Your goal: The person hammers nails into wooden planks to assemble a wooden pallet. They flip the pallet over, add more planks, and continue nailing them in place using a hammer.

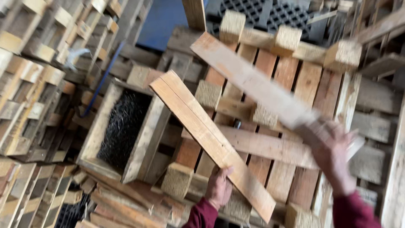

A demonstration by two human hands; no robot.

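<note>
Here, stacks of old pallets (33, 84) stand on the left, and next to them a wooden box (145, 139) holds a dark pile of nails. The left hand (218, 188) is closed around the low end of a long plank (206, 135) that slants up to the left. The right hand (333, 158), blurry, is wrapped around a paler board (249, 80), above an upturned pallet (308, 84).

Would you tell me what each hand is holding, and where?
Left hand: paired light wooden planks, near the lower end. Right hand: long pale board, at its lower end.
</note>
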